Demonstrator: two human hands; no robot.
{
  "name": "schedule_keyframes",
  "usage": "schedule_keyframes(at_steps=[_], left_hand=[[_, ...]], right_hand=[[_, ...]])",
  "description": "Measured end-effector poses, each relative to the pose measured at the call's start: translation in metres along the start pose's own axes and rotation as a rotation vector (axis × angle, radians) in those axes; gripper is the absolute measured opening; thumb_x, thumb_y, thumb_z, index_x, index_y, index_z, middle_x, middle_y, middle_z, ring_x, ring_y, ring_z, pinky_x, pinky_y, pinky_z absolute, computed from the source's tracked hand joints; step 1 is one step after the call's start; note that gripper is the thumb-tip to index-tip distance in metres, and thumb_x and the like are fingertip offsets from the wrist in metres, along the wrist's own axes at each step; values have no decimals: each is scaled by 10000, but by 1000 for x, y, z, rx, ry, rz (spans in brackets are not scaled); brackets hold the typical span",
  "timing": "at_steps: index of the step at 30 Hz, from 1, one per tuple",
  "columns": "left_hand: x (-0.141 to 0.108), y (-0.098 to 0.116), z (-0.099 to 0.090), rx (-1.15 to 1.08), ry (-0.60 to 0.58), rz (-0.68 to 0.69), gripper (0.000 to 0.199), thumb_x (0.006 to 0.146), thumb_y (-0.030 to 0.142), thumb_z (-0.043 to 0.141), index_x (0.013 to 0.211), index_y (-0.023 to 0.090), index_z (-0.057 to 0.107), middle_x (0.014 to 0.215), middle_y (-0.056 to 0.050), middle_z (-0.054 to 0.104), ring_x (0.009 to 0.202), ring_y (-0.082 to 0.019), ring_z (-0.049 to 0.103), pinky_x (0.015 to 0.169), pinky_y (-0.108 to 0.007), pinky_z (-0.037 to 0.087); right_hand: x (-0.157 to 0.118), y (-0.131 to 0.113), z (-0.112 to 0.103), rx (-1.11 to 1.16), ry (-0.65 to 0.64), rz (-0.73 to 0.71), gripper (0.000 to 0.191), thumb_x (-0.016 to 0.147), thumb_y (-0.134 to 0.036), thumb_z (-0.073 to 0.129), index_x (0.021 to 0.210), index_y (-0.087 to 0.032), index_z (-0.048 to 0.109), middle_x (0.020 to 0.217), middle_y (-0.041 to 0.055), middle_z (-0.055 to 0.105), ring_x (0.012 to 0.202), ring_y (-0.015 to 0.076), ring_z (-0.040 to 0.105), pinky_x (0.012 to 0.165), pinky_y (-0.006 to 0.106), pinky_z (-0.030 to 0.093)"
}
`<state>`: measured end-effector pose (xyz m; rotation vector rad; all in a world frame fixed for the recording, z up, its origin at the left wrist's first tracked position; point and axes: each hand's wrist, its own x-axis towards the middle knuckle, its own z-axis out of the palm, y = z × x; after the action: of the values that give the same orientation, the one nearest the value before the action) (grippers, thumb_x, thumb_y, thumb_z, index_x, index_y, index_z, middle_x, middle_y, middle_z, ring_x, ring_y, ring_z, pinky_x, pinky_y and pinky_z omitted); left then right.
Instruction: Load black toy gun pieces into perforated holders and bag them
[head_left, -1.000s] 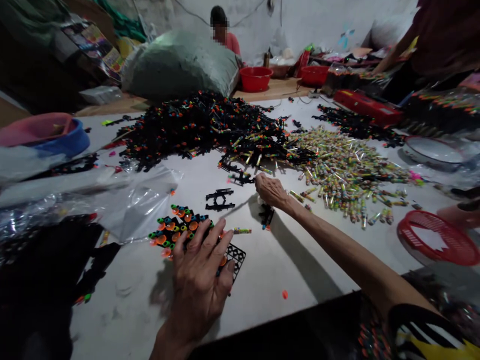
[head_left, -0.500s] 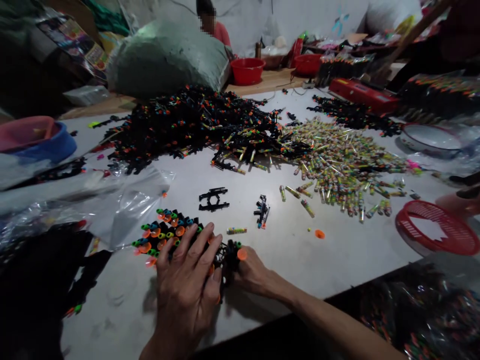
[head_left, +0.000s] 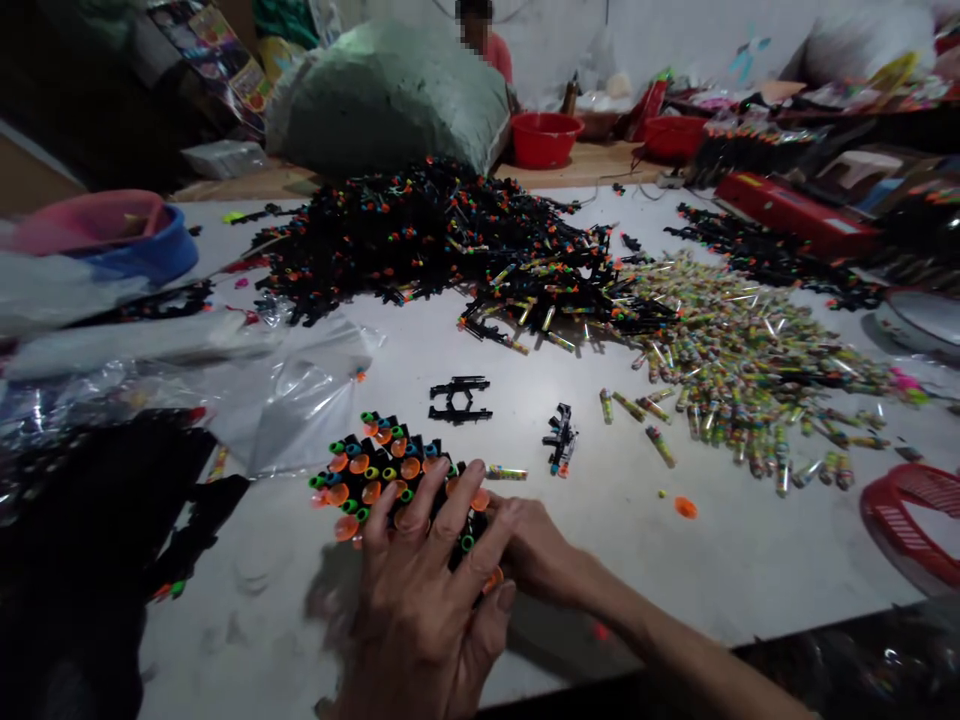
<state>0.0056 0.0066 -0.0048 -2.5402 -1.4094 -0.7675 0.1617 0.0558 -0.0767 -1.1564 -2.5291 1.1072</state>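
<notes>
The left hand [head_left: 424, 595] lies spread across an orange-and-green-tipped black plastic cluster [head_left: 372, 491]; at its right edge, the right hand [head_left: 544, 555] hides its grip. Even pressure should prevent slipping.

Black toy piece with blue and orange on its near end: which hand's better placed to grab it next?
Likely the right hand: it's nearer the black toy piece, though whether it's free is hidden. The left hand lies spread over the orange-cupped bundle, farther off.

The left hand [head_left: 424, 590] is spreading its fingers [head_left: 455, 522], back upward; the right hand [head_left: 541, 548] is tucking in behind them, forearm [head_left: 682, 645] slanting.
</notes>
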Motion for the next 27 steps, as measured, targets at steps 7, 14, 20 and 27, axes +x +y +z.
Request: schedule_keyframes(at_steps=[7,14,20,27], left_hand=[[2,6,5,-130,110,-112,218,799,258,493,964,295,631,1328,-15,496,1253,-268,397,1004,-526,229],[4,9,1,-169,62,-130,240,813,261,476,1002,273,623,1314,-44,509,1256,-277,388,1003,-537,220],[4,8,-1,-162,25,-124,273,814,229,456,1035,266,613,1320,-55,501,1265,-283,376,1003,-558,221],[1,5,-1,-118,-1,-99,289,803,202,446,1035,260,607,1348,-48,470,1276,-286,358,1006,-555,222]], right_hand=[[117,59,-130,-350,278,454,224,769,-101,525,954,-96,652,1010,174,629,885,251,618,708,318,458],[104,72,-121,-286,286,549,147,682,-122,580,802,-108,663,867,158,674,875,252,627,701,299,463],[24,42,-52,703,105,358,63,619,-161,559,671,-130,577,572,11,598,533,133,571,508,224,451],[12,19,8,519,260,129,163,563,-132,599,607,-175,448,604,-50,434,575,86,367,516,201,321]])
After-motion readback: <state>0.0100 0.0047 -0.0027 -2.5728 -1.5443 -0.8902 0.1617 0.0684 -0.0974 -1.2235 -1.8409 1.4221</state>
